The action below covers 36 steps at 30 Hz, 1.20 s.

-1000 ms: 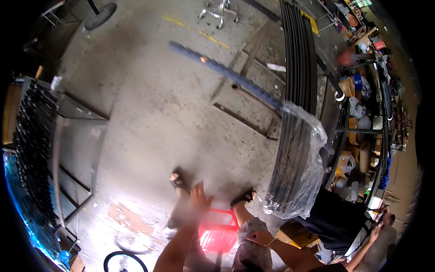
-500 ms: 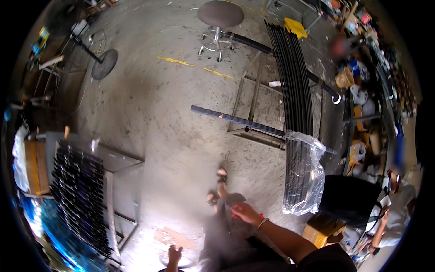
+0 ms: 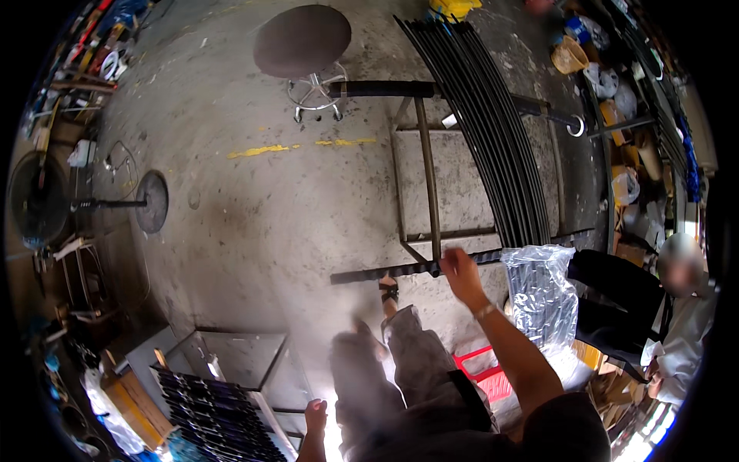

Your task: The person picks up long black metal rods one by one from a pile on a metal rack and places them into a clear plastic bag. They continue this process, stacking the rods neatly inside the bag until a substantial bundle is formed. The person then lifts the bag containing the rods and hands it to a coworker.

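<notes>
A long dark strip (image 3: 400,269) is held level above the concrete floor (image 3: 254,223), running from the middle of the view rightward; the right hand (image 3: 460,271) is clenched around it near its right end, the forearm reaching up from the lower edge with a band at the wrist. The strip's right end passes just beside the lower end of a bundle of like strips (image 3: 485,131) — long, dark, lying side by side on a metal rack (image 3: 419,154) and fanning from the top of the view down to the right. A clear plastic bag (image 3: 543,296) wraps the lower end of that bundle, near the hand. The left hand (image 3: 315,417) sits low in the view, fingers loosely curled; whether it grips anything cannot be told, though it lies just beside a stack of dark parts (image 3: 219,420) on a table (image 3: 231,358) with a pale top. Between the two hands show the person's legs and a sandalled foot (image 3: 389,290), with a red stool (image 3: 489,373) beneath. Farther out: a round stool (image 3: 302,42) on a star base at the top, a standing fan (image 3: 150,202) lying toward the left, yellow paint marks on the floor, and another person (image 3: 677,308) seated at the right edge.
</notes>
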Motion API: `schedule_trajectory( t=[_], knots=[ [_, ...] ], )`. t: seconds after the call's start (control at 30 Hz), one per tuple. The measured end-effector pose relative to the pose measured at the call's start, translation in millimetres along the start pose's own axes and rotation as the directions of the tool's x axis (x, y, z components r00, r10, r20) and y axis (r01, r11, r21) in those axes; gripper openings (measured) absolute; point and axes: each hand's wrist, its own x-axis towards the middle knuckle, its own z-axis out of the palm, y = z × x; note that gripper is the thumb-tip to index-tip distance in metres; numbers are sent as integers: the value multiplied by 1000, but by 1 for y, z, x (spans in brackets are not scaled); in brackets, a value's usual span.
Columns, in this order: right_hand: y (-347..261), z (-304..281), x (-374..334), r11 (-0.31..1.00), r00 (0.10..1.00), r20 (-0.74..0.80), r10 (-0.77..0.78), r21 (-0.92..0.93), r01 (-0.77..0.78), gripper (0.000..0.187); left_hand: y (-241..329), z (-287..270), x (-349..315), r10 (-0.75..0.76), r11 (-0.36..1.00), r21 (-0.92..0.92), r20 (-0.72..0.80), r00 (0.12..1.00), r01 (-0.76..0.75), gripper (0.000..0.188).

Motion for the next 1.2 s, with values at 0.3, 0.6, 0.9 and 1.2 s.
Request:
schedule_trajectory(
  t=[0.3, 0.6, 0.9, 1.2],
  knots=[
    [21, 89, 180, 723, 812, -223, 540, -370, -583, 77, 91, -135, 122, -55, 913, 407, 127, 990, -2, 36],
    [30, 122, 194, 424, 657, -195, 728, -626, -655, 107, 167, -291, 246, -296, 955, 84, 349, 889, 285, 35],
    [-21, 90, 178, 586, 706, -203, 679, -430, -687, 102, 340, -236, 200, -248, 892, 449, 392, 886, 51, 48],
    [-24, 86, 177, 597, 709, -206, 675, -412, -688, 104, 333, -238, 250, -326, 906, 395, 428, 843, 150, 48]
  ],
)
